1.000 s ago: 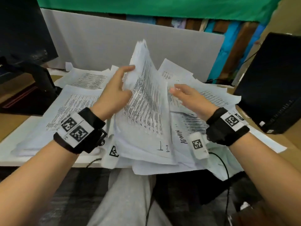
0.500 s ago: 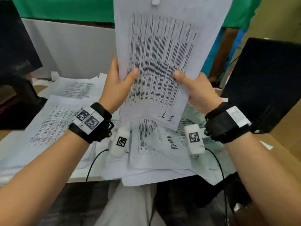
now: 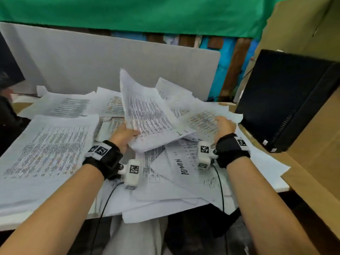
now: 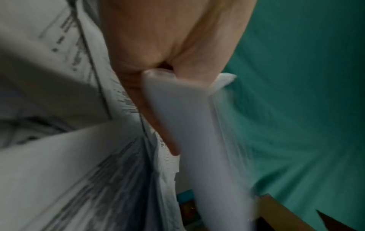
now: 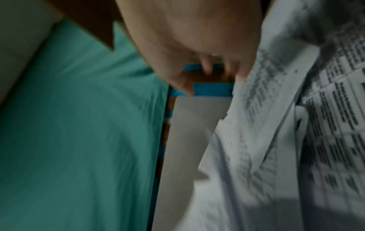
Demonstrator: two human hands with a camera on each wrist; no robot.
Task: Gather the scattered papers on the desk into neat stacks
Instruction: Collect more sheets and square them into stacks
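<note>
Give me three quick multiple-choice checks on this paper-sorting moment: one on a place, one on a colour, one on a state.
1. Where does the sheet marked ADMIN lie?
A. Flat on the desk between the two wrists
B. Lifted in the left hand
C. On the black computer case

2. What colour is the cloth hanging behind the desk divider?
A. Red
B. Green
C. Yellow

3. What is the state of the bundle the left hand grips?
A. Lying flat on the desk
B. Raised and tilted, far end up
C. Rolled into a tube

Answers:
1 A: the ADMIN sheet lies flat in the loose pile near the desk's front edge.
2 B: the cloth is green.
3 B: the left hand holds the bundle at its near edge, slanting upward; the right hand grips other papers.
</note>
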